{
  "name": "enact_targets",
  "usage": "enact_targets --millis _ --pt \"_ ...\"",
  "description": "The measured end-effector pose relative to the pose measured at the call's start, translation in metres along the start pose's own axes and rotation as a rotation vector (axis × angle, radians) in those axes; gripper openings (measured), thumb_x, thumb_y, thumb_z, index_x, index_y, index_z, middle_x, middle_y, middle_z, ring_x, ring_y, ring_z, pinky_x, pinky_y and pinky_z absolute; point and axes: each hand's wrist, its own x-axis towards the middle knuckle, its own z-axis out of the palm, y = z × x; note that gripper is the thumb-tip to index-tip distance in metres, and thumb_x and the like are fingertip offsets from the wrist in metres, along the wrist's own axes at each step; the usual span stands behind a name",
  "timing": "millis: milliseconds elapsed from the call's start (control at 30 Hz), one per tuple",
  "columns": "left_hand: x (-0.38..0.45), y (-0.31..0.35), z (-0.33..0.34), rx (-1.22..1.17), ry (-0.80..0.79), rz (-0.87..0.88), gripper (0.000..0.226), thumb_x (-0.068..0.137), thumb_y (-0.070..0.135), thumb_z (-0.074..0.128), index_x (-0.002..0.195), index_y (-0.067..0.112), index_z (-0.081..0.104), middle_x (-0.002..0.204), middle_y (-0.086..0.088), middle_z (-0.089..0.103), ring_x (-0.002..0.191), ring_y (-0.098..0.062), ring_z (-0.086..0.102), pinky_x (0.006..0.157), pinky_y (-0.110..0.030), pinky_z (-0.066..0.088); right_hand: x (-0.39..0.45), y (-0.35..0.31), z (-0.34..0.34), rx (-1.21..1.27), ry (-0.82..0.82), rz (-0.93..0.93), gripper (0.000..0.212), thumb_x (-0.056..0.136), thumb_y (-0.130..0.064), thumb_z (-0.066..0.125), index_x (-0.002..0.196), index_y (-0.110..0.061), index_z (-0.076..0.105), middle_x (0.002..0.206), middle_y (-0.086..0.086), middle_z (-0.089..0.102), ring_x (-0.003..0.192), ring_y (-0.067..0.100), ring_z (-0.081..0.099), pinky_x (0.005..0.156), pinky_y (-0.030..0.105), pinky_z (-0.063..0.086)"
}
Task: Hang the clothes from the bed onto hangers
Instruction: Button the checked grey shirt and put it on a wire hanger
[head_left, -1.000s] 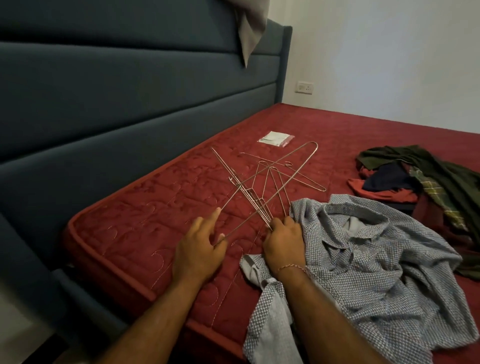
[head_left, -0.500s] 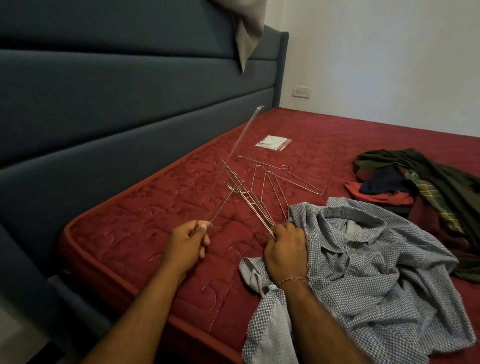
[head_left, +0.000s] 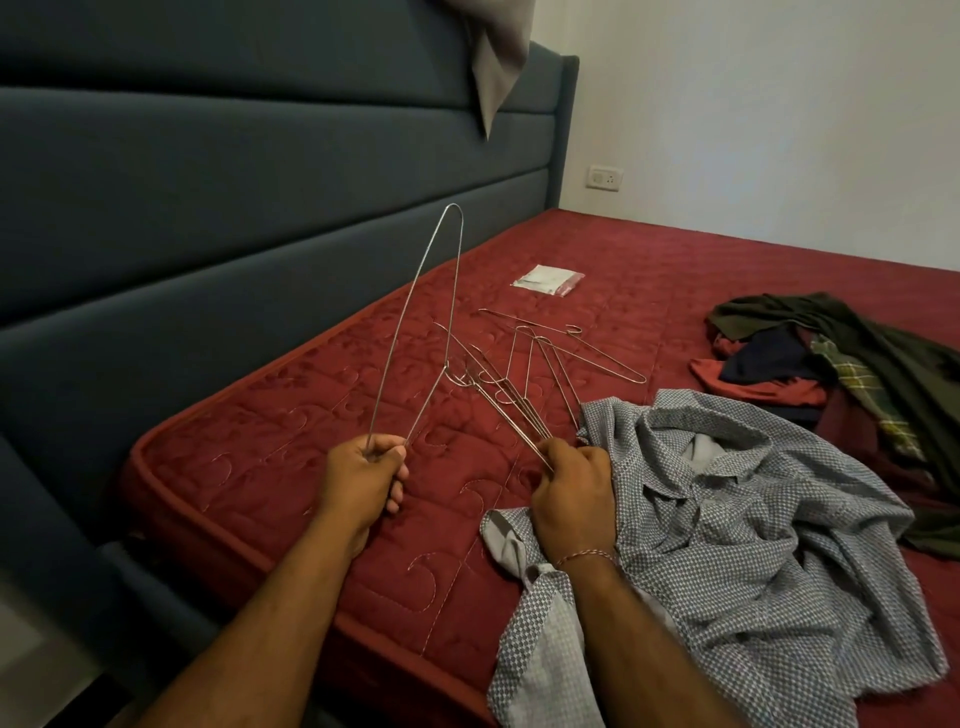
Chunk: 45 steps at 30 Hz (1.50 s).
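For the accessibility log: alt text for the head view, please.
The left hand lifts one wire hanger upright from a tangled bunch of wire hangers that the right hand grips on a red mattress. A grey checked shirt lies beside the right hand, a pile of dark clothes beyond.

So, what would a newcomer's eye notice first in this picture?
The left hand holds one wire hanger tilted up above the red mattress, while the right hand grips the tangled hangers lying beside it. A checked shirt lies crumpled at right, before a dark clothes pile.
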Motion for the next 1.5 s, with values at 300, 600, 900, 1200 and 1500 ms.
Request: enact_targets --millis 300,600,900,1200,1500 --pt "0.011 -0.006 0.002 -0.099 0.209 -0.066 0.022 0.101 -0.004 0.046 0.110 0.007 0.062 0.072 -0.009 0.058 0.046 -0.012 0.045 0.037 -0.024 0.041 -0.004 0.000 -0.008 0.026 0.060 -0.131 0.039 0.088 0.005 0.059 0.121 -0.013 0.071 0.091 -0.011 0.053 0.107 0.014 0.041 0.091 0.031 0.047" --pt "-0.007 0.001 0.011 0.343 0.141 0.197 0.021 0.097 0.010 0.061 0.108 0.024 0.071 0.078 0.010 0.065 0.063 -0.005 0.056 0.061 -0.024 0.044 0.003 -0.003 -0.001 -0.091 -0.211 -0.036 0.035 0.095 -0.027 0.056 0.130 -0.024 0.056 0.108 0.005 0.065 0.110 0.025 0.053 0.091 0.041 0.048" --pt "-0.012 -0.009 0.010 0.555 0.359 0.363 0.065 0.082 0.018 0.073 0.142 0.018 0.050 0.108 0.002 0.051 0.094 -0.023 0.056 0.080 -0.040 0.049 0.002 -0.001 0.009 -0.377 -0.300 -0.213 0.047 0.097 -0.052 0.046 0.139 -0.033 0.050 0.137 -0.003 0.049 0.128 0.026 0.042 0.102 0.050 0.035" --pt "-0.009 -0.012 0.012 0.810 0.189 0.539 0.071 0.071 0.015 0.087 0.135 0.018 0.057 0.102 -0.005 0.054 0.097 -0.034 0.056 0.084 -0.051 0.050 0.022 0.028 -0.096 0.015 0.449 -0.063 0.024 0.081 -0.019 0.060 0.105 -0.020 0.064 0.107 -0.001 0.058 0.104 0.020 0.051 0.093 0.034 0.042" --pt "-0.018 0.038 0.027 1.007 0.107 0.953 0.081 0.069 0.020 0.094 0.141 0.021 0.058 0.109 -0.005 0.054 0.099 -0.033 0.052 0.082 -0.054 0.047 0.063 0.136 -0.166 -0.038 -0.123 0.589 0.020 0.084 -0.030 0.064 0.086 -0.012 0.071 0.091 0.010 0.073 0.097 0.035 0.068 0.088 0.037 0.053"
